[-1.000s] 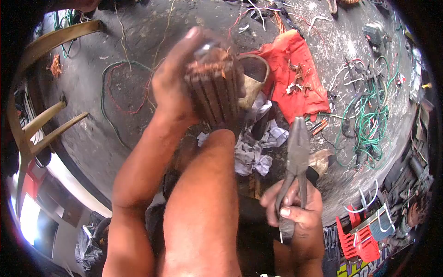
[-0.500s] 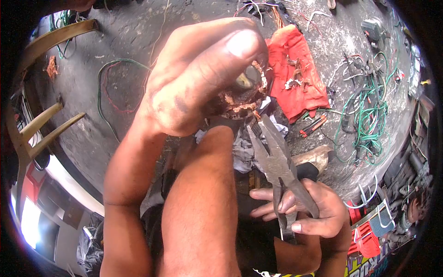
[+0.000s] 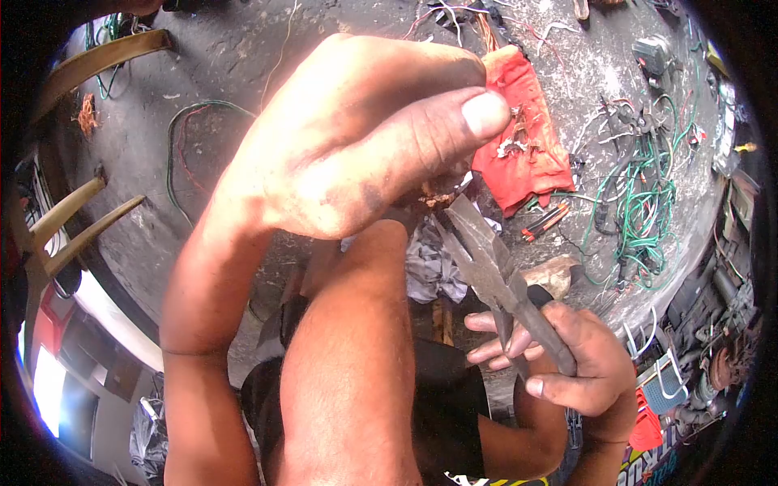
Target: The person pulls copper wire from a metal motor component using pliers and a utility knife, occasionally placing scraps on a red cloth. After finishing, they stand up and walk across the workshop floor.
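My left hand (image 3: 348, 146) is closed round a dark part with copper windings (image 3: 438, 197), raised close to the camera; most of the part is hidden behind the fingers and thumb. My right hand (image 3: 587, 360) grips the handles of worn metal pliers (image 3: 490, 259). The jaws of the pliers point up and left, slightly parted, at the lower edge of the windings. Whether the jaws touch the copper, I cannot tell. My bare knee (image 3: 348, 348) rises below the left hand.
A red cloth (image 3: 531, 146) with scraps lies on the dark floor, beside a small red and black tool (image 3: 545, 221). Tangled green wires (image 3: 648, 219) spread at the right. Wooden legs (image 3: 77, 211) stand at the left. A crumpled grey cloth (image 3: 433, 263) lies beyond the knee.
My left hand has turned and come nearer, hiding most of the wound part. My right hand and the pliers have moved slightly right, with the jaws closer together.
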The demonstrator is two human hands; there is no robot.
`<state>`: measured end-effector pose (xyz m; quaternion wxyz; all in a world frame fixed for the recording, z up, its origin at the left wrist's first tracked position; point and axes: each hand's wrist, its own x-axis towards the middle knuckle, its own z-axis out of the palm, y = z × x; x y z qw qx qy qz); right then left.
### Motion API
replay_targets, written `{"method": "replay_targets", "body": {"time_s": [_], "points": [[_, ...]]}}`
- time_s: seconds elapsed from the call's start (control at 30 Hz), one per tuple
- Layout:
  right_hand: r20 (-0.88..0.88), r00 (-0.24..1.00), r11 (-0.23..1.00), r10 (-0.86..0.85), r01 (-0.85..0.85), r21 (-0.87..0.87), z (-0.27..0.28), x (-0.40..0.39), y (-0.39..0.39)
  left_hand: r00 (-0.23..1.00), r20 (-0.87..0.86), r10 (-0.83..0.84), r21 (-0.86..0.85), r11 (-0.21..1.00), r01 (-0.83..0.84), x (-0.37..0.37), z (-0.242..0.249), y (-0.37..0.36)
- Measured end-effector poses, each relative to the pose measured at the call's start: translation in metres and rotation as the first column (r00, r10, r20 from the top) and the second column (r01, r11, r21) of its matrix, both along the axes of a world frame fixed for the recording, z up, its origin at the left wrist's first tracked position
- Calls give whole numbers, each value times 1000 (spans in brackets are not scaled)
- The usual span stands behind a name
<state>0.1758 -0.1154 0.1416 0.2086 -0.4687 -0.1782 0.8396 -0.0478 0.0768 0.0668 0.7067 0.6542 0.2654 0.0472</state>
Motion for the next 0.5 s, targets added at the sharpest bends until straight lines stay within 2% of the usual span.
{"method": "replay_targets", "body": {"time_s": [0.07,0.1,0.17,0.2,0.23,0.3,0.33,0.37,0.4,0.43,0.47,0.5], "points": [[154,984,996,89,-89,-5,2,-2,3,998,-22,-60,-31,998,59,0,3,-2],[154,984,996,90,-90,-5,0,-1,2,998,-58,25,54,998,-22,1,5,-8],[201,975,982,92,-122,143,-9,-1,-1,990,-84,113,143,985,-100,1,3,-13],[290,951,973,103,-156,167,-9,-7,-1,990,-56,128,107,987,-121,1,-2,-11],[289,952,973,104,-158,168,-11,-14,-5,989,-30,142,69,988,-140,1,-7,-10],[312,944,969,-104,26,245,-26,-29,-19,988,22,151,-87,985,-148,-1,-19,-4],[342,927,928,-157,19,372,-36,-38,-22,920,30,392,-334,871,-360,3,-25,-16],[285,920,904,-268,138,404,-45,-51,-23,798,-24,602,-557,655,-510,13,-30,-34],[259,912,881,-319,185,435,-56,-59,-25,552,-156,819,-560,387,-733,28,-34,-45],[231,901,855,-367,229,466,-66,-66,-28,459,-186,869,-558,292,-777,35,-38,-48],[176,879,830,-443,328,452,-75,-75,-33,507,-234,829,-685,229,-691,34,-51,-48],[173,880,829,-442,328,453,-82,-81,-35,554,-266,789,-748,193,-635,35,-54,-46]]}}
